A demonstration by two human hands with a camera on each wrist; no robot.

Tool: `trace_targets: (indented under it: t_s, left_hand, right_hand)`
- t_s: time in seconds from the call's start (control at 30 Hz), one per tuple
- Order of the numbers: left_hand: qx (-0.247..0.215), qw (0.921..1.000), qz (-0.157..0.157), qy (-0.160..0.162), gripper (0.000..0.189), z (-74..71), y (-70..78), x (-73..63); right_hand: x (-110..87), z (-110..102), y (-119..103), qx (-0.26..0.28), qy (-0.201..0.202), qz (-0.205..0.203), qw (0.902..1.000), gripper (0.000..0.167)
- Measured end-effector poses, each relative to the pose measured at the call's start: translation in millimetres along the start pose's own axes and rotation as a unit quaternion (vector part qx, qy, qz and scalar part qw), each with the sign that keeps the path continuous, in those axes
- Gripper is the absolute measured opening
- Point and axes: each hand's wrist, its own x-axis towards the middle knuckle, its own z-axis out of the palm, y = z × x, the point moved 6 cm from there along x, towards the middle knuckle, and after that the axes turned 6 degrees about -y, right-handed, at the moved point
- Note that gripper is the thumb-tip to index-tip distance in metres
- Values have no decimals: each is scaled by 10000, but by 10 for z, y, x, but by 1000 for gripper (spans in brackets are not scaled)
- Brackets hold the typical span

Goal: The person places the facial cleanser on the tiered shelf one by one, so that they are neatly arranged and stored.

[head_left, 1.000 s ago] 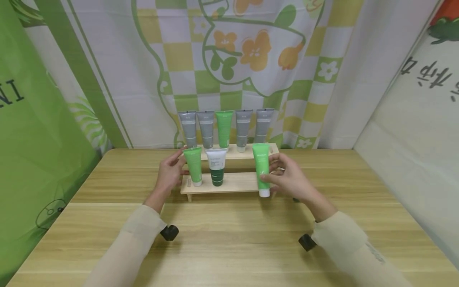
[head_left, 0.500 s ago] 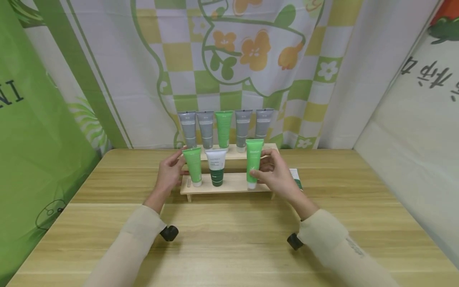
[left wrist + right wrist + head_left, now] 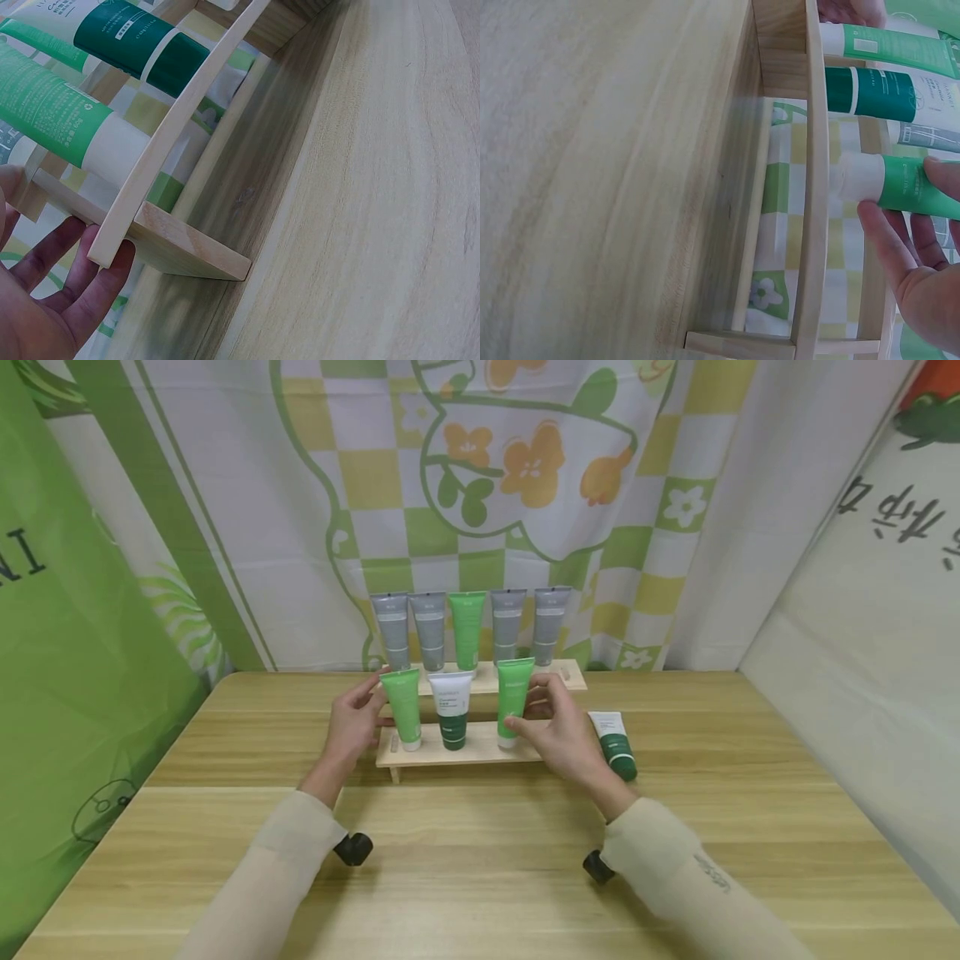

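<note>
My right hand (image 3: 564, 731) grips a green squeeze tube (image 3: 513, 689), thumb in front and fingers behind. The tube stands cap down over the lower shelf of a wooden two-tier rack (image 3: 482, 752); in the right wrist view its white cap (image 3: 859, 177) is right at the shelf's front rail. My left hand (image 3: 354, 718) holds the rack's left end, its fingers bent against the lower shelf's end in the left wrist view. Beside it on that shelf stand another green tube (image 3: 406, 706) and a white-and-dark-green tube (image 3: 453, 710).
On the upper shelf is a row of grey tubes (image 3: 392, 631) with one green tube (image 3: 467, 631) in the middle. Another white-and-dark-green tube (image 3: 615, 745) lies on the wooden table (image 3: 480, 852), right of the rack. A patterned curtain (image 3: 375, 477) hangs behind.
My right hand has carried the green tube left along the lower shelf, close to the white-and-dark-green one. The tube lying at the right has come into view. My left hand has stayed put.
</note>
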Motion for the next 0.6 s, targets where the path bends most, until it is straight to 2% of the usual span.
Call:
trace_targets:
  t_s: [0.6]
  left_hand:
    - [-51, 10000, 2, -22, 44, 10, 30, -20]
  right_hand:
    - [43, 106, 48, 208, -73, -217, 9995, 50]
